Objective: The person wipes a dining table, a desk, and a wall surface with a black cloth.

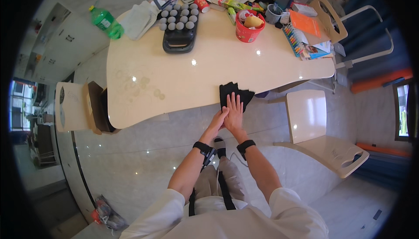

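A piece of black cloth [228, 91] with a jagged upper edge lies at the table's near edge. My right hand [234, 111] rests flat over its lower part, with fingers stretched out and pointing away from me. Close against it on the left is my left hand [218, 119], its thumb at the right hand's side. The left fingers are mostly hidden under the right hand and the cloth, so their grip does not show. Black bands circle both wrists.
On the pale table [209, 71] stand a black case with grey balls [179, 27], a red bucket [248, 29], a green bottle [104, 22], papers and pens [293, 40]. Chairs stand at right [307, 116] and left [70, 107]. An open cardboard box [97, 106] sits beside the left chair.
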Demonstrator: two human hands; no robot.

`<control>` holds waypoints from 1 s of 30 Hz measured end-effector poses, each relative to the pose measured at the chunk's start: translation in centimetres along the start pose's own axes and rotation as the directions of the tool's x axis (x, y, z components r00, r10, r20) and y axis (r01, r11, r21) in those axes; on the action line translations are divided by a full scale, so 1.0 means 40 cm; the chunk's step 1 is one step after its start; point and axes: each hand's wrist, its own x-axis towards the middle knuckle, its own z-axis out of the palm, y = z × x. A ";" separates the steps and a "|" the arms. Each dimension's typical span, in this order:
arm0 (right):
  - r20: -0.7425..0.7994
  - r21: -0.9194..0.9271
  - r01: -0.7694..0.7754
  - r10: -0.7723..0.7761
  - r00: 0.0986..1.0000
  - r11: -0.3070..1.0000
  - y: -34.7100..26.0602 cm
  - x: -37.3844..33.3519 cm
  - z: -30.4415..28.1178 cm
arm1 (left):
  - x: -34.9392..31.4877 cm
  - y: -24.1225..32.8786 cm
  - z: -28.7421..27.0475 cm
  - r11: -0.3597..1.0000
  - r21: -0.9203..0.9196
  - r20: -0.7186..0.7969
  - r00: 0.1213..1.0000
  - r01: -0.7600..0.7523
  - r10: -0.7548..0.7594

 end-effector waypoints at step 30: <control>0.896 -0.336 -0.663 0.011 -0.443 0.669 -1.316 -1.134 0.340 | -1.645 -0.814 -0.625 0.961 0.257 -0.864 -0.422 0.102 0.276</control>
